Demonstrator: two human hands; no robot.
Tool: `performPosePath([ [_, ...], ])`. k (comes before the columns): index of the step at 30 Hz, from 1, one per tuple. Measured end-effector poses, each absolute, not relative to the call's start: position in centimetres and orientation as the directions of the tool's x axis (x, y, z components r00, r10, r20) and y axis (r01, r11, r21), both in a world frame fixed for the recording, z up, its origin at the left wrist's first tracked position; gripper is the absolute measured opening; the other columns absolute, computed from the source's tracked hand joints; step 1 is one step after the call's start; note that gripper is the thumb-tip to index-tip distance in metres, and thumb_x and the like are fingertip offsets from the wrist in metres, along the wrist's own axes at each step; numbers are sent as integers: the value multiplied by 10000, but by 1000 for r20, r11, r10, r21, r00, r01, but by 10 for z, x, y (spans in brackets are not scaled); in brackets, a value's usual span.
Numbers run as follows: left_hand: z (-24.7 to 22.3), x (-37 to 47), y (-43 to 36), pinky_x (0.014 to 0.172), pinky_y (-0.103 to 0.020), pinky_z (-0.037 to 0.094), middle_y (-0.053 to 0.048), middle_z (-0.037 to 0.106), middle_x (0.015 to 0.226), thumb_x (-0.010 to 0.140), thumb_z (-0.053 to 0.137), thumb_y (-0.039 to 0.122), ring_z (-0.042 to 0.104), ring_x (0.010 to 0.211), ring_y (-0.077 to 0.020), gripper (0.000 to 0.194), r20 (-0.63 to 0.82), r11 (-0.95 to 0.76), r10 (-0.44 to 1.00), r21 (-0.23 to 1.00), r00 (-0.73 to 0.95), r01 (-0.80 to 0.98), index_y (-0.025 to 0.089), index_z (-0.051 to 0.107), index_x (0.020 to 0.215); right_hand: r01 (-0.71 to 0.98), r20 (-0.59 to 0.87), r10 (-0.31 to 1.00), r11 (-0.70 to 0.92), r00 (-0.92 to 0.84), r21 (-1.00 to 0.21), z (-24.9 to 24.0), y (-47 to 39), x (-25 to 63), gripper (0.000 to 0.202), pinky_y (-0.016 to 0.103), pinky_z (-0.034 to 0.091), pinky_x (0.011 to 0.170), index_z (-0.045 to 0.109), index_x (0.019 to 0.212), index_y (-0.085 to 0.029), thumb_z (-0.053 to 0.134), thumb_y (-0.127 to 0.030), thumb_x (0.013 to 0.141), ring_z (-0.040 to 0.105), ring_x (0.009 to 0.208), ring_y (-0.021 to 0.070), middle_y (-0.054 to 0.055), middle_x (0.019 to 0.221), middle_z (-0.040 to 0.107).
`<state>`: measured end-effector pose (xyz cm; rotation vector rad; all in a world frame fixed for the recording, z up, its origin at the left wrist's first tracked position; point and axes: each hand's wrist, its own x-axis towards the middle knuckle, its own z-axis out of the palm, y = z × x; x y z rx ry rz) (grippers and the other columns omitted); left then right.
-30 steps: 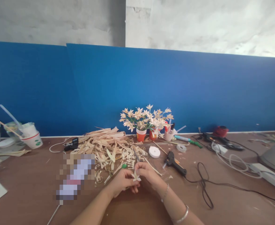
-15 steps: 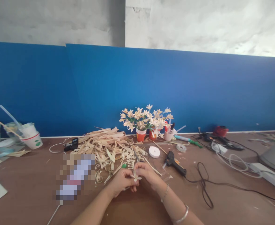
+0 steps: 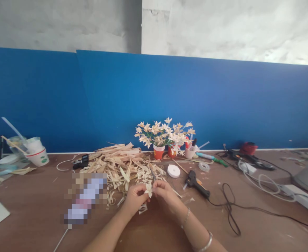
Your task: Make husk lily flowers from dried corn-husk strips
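Note:
A small cream flower of dried husk-like petals stands upright between my hands, its open face toward me. My left hand pinches it from the left, thumb against the fingers. From the right, my right hand has its thumb and fingertips closed at the flower's right petal. Just beyond my hands spreads a heap of dried husk strips and cut petals, with a dark pointed tool lying at its right side. A small clear-and-white scrap lies below my left fingers.
Finished flowers stand in red paper cups at the back. A white tape roll and black glue gun with its looped cable lie to the right. A blurred-out phone-like object is on the left, near a white cup.
My hands have risen slightly, and the flower has been lifted and turned so its petals face me. The scrap under my left hand shows more, while the green item beside it is hidden.

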<state>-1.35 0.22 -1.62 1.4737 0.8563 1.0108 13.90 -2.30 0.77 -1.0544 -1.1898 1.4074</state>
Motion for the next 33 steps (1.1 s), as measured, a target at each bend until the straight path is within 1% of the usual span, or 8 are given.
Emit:
performPosePath([
  [5,-11,-13,0,511,-219,395,9,548,552,582,558,86,506,519,-116,140,210,-233,923,972,324,34,169,622,490,-188,-19,982,-54,-186,-981,2,-22,140,172,219,300,538,522,620,-169,659,-272,632,415,523,91,-50,531,481],
  [13,-7,-12,-1,508,-210,389,12,518,524,581,543,86,504,528,-117,170,225,-252,922,967,314,48,171,567,436,-190,-17,981,-54,-191,-980,-4,-21,140,225,233,339,557,514,625,-175,682,-324,628,472,553,113,-38,553,507],
  [17,-17,-9,1,465,-209,401,-2,578,651,617,623,187,523,511,-109,29,135,-131,929,991,344,-35,159,627,619,-200,22,985,-13,-172,-980,2,-23,139,198,236,343,571,517,609,-175,670,-298,630,462,549,109,-39,557,512],
  [20,-23,-8,4,463,-213,408,0,596,651,627,665,250,523,499,-111,225,76,-65,939,997,335,-45,156,630,829,-160,42,993,24,-108,-987,6,-21,140,198,235,327,563,525,592,-177,662,-315,631,434,539,106,-41,543,500],
  [23,-24,-10,6,508,-221,425,-32,619,798,646,639,208,538,553,-111,254,183,-185,955,983,235,-16,163,624,896,-111,67,997,62,-43,-992,6,-19,142,217,231,295,546,532,577,-174,663,-335,639,395,530,100,-46,521,466],
  [26,-19,-12,6,528,-217,417,-59,594,969,652,610,159,541,618,-112,193,334,-346,930,936,153,63,174,650,840,-91,58,998,55,-34,-994,5,-17,143,231,232,276,537,536,578,-170,663,-349,648,374,522,96,-50,510,447],
  [31,-11,-13,4,520,-210,387,-61,596,904,658,601,162,562,718,-161,71,382,-406,909,903,166,143,180,655,700,-26,48,997,46,-63,-999,6,-19,139,265,232,282,536,520,551,-170,660,-369,656,371,517,94,-48,507,444],
  [33,-11,-13,4,543,-214,395,-60,595,894,656,602,184,564,764,-177,39,367,-389,916,910,160,143,180,639,643,25,47,997,48,-61,-999,6,-18,139,288,238,303,538,529,573,-174,607,-417,704,394,518,104,-42,510,453],
])
